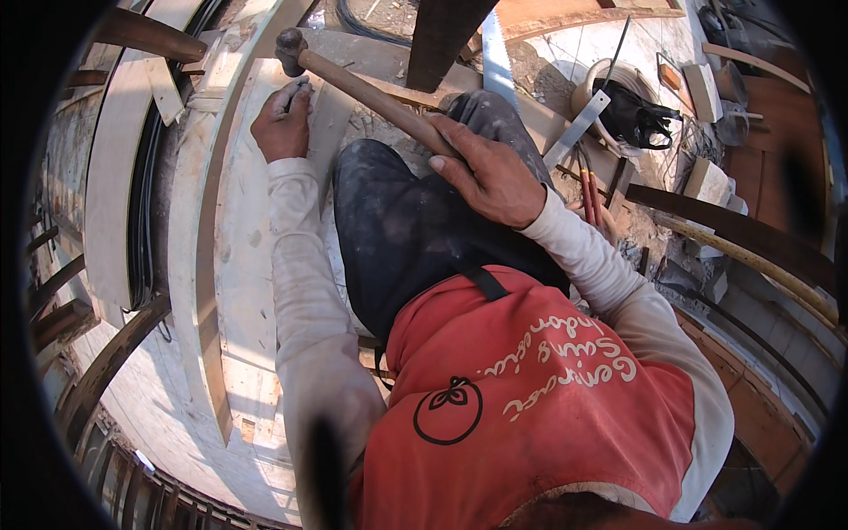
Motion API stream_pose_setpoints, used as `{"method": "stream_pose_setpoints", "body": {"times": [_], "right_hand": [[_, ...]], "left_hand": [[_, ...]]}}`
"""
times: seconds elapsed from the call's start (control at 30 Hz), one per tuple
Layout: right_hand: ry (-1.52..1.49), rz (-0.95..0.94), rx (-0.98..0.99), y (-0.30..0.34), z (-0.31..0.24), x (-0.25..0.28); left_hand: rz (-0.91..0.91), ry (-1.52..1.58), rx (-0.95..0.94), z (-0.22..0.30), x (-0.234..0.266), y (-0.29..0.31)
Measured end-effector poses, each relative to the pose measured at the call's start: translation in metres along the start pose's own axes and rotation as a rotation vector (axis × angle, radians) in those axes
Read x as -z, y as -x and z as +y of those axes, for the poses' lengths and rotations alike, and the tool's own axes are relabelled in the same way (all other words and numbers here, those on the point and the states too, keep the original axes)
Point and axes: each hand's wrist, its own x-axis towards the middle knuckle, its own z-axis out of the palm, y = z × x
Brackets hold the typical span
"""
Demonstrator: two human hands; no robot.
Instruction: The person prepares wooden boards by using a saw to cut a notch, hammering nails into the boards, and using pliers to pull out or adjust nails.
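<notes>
Hammer (371, 98) slants from my right hand (492, 174), which is wrapped round the handle's lower end, up and leftward to its head (290, 51), just beyond my left hand (283, 128). That hand, nearer the head, bunches its fingers over the pale board (249, 225); whether they pinch anything, I cannot tell.

This looks like a building site or rough woodworking yard. Long boards (190, 225) run left of the left fingers (300, 101); the right fingers (464, 141) grip a hammer (373, 97), with a bucket (585, 95) and broken blocks (708, 183) to their right.
</notes>
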Motion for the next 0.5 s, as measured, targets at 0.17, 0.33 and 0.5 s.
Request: {"method": "stream_pose_setpoints", "body": {"times": [0.17, 0.33, 0.5], "right_hand": [[0.045, 0.069, 0.087, -0.008, -0.015, 0.003], [0.136, 0.000, 0.071, -0.025, 0.017, -0.010], [0.189, -0.014, 0.095, -0.028, 0.006, 0.002]], "left_hand": [[-0.027, -0.089, -0.049, -0.003, 0.003, -0.001], [-0.036, -0.145, -0.058, -0.003, 0.002, -0.001], [0.005, -0.174, -0.114, -0.001, 0.001, 0.001]]}}
